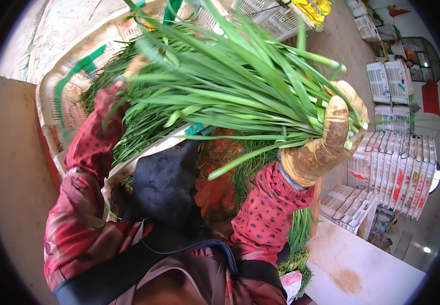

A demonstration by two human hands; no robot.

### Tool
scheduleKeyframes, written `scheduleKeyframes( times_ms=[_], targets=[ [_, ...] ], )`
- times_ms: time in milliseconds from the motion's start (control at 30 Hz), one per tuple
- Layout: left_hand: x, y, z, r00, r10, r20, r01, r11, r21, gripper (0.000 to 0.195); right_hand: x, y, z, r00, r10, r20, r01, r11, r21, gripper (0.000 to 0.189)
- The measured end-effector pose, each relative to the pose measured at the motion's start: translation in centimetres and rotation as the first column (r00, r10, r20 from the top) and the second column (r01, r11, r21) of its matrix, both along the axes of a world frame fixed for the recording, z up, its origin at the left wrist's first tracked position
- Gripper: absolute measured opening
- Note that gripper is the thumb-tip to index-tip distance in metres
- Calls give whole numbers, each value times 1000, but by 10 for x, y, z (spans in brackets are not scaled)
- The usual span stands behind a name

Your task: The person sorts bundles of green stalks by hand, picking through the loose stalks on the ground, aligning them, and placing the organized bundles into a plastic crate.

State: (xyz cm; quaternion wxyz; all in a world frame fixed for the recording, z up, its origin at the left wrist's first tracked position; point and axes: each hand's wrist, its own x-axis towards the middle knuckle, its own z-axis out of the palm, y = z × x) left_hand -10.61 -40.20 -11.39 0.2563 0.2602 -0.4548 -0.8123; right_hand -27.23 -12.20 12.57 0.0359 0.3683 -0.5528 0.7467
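My right hand (325,131), in a soiled tan glove, grips the pale stem ends of a large bunch of green garlic-chive-like leaves (235,91). The leaves fan out to the left, over a white plastic crate (46,99) heaped with more of the same greens (147,133). My left hand (134,66), gloved too, is at the bunch's left side above the crate, partly hidden by leaves; whether its fingers hold any cannot be told. Both arms wear red patterned sleeves.
Loose greens (252,167) lie on a red surface (214,183) between my arms. Further greens (300,228) are beside my right arm, near a pale board (361,259). Stacked white crates (391,171) stand at the right; another slatted crate (265,19) is at the top.
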Motion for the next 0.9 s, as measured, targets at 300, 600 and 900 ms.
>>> scheduleKeyframes(
  times_ms=[300, 600, 900],
  targets=[
    [89, 247, 159, 950, -287, -123, 303, 941, 148, 64, 44, 47, -89, 995, -59, -83, 74, 978, 196, 17],
    [49, 296, 131, 857, 48, -512, 383, 606, 697, 57, 133, 128, -65, 677, 418, -606, -6, 827, 563, 19],
    [67, 333, 101, 907, -10, -422, 347, 587, 731, 44, 76, 222, -77, 899, 102, 427, -316, 826, 467, 66]
  ],
)
